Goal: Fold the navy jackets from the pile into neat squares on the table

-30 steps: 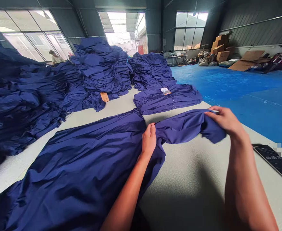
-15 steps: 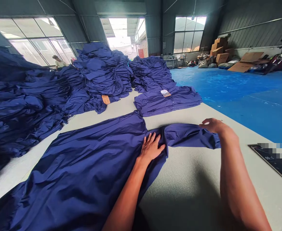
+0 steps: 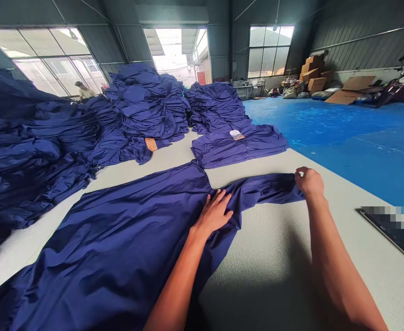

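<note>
A navy blue work jacket [image 3: 129, 230] lies spread on the grey table, its sleeve [image 3: 267, 189] stretched out to the right. My left hand [image 3: 213, 214] rests flat on the jacket near the sleeve's shoulder seam, fingers apart. My right hand [image 3: 309, 181] is at the sleeve's cuff end, its fingertips pinching the edge of the cloth. Beyond the sleeve sits a folded navy garment [image 3: 239, 146] with a white label [image 3: 236, 134] on top.
Tall heaps of navy garments [image 3: 146, 103] fill the table's far left, one with an orange tag [image 3: 150, 144]. A dark tablet [image 3: 391, 230], partly blurred, lies at the right edge of the grey table [image 3: 267, 248]. Beyond is blue floor [image 3: 326, 138], cardboard boxes [image 3: 312, 73] and a distant person [image 3: 84, 91].
The sleeve has gone from bunched and lifted to lying flat along the table. My right hand has moved down and left to its cuff, while my left hand has flattened onto the jacket.
</note>
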`<state>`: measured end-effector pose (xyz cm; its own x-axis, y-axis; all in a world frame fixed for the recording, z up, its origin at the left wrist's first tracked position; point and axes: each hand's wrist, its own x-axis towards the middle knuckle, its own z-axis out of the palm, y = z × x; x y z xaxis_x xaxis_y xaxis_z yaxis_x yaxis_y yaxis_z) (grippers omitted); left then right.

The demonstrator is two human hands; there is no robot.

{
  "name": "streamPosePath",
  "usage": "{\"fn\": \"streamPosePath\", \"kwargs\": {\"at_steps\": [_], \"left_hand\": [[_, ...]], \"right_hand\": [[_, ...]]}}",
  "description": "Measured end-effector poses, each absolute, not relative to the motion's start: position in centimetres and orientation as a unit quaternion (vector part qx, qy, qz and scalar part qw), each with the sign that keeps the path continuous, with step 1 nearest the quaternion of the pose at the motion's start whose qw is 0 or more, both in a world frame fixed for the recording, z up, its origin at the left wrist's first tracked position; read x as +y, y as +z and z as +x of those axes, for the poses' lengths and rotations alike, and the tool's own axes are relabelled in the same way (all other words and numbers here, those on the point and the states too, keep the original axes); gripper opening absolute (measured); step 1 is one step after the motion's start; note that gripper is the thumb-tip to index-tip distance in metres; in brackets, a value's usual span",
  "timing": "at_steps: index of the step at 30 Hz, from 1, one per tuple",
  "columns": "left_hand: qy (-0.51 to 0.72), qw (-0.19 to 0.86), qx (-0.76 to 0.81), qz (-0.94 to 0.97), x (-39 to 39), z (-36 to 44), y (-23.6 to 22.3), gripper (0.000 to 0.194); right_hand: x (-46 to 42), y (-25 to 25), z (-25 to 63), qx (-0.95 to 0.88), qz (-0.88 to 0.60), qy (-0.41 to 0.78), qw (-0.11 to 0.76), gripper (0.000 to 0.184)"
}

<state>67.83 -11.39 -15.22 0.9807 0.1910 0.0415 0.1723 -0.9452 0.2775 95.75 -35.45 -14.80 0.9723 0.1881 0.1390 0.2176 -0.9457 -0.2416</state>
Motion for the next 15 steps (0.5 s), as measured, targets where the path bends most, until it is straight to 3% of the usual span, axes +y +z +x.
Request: {"fn": "streamPosePath", "kwargs": {"at_steps": [6, 13, 15], "left_hand": [[0.088, 0.154, 0.023, 0.984, -14.5, 69.1, -17.5, 0.055], [0.047, 0.119, -0.001, 0.992, -14.0, 68.9, -19.0, 0.049], [0.038, 0.12, -0.006, 0.992, -13.9, 68.9, -18.7, 0.049]], "right_hand": [[-35.8, -16.9, 95.3, 0.074, -0.984, 0.007, 0.161, 0.065], [-38.4, -19.3, 98.1, 0.024, -0.982, -0.032, 0.183, 0.061], [-39.4, -19.0, 99.5, -0.042, -0.98, -0.035, 0.191, 0.051]]}}
